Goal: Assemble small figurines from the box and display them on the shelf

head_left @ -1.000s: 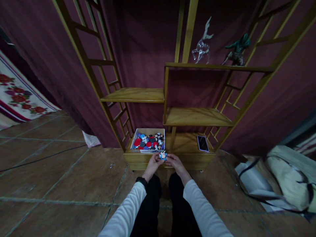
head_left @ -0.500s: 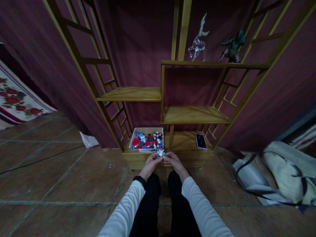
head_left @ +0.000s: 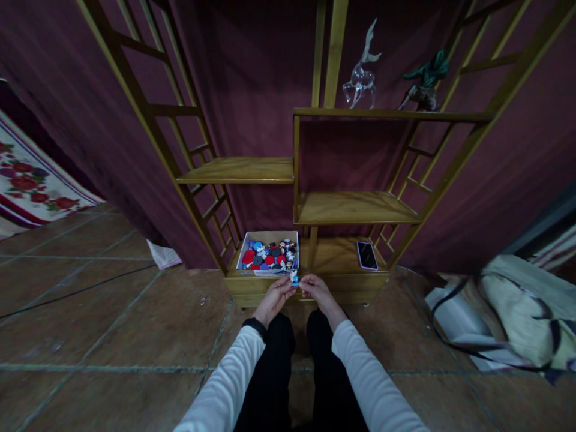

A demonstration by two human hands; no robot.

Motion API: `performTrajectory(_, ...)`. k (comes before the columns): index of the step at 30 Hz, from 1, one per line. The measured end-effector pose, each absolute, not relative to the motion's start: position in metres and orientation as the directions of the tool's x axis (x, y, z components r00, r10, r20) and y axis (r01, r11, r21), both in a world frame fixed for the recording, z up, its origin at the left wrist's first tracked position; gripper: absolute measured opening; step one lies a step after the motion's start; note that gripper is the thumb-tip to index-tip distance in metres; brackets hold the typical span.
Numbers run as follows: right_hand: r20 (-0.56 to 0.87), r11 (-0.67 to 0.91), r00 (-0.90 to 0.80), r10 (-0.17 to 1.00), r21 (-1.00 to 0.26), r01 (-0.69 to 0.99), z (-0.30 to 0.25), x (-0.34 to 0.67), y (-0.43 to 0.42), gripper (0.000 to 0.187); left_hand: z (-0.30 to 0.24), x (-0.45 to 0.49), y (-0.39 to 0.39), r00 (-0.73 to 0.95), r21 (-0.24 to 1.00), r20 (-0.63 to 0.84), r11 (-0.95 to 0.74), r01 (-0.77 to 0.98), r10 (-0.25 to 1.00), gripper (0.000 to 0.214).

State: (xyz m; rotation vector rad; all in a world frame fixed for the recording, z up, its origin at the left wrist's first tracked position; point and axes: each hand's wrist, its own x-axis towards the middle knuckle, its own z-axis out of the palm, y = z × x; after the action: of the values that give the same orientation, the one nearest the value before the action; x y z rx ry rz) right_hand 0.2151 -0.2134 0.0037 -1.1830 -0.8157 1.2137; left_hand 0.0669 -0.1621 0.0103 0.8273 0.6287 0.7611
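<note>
A small blue and white toy figure [head_left: 294, 277] is pinched between the fingertips of my left hand [head_left: 275, 293] and my right hand [head_left: 315, 288], just in front of the low wooden shelf [head_left: 333, 259]. Both hands are closed on it. Right behind them, on the lowest board, stands a white cardboard box [head_left: 269, 236] filled with several small figures and red, blue and dark round bases. My arms wear white sleeves, and a dark band sits on my left wrist. My knees in black trousers show below.
A phone [head_left: 367, 255] lies on the lowest board to the right. A glass deer [head_left: 360, 75] and a dark green figurine [head_left: 425, 81] stand on the top shelf. Bags [head_left: 517, 312] lie on the tiled floor at right, a flowered cloth [head_left: 31, 186] at far left.
The view has shifted slightly. My hands have turned the toy figure between the fingertips, so it now looks narrower and more upright.
</note>
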Motion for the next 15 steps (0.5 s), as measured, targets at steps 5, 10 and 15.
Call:
performTrajectory(5,-0.111,-0.056,0.207,0.972,-0.966,-0.252,0.0050,0.2144,-0.2136,0.030,0.0120,0.0673,-0.1631,0.583,0.835,-0.200,0.448,-0.319,0.787,0.028)
performTrajectory(10,-0.092,-0.041,0.202,0.975,-0.969,-0.244,0.0030,0.2144,-0.2136,0.028,0.0108,0.0684,-0.1643,0.553,0.838,-0.172,0.416,-0.352,0.815,0.036)
performTrajectory(15,-0.081,-0.025,0.224,0.971,-0.969,-0.245,-0.0001,0.2138,-0.2122,0.027,0.0106,0.0717,-0.1645,0.476,0.884,-0.148,0.332,-0.330,0.867,0.046)
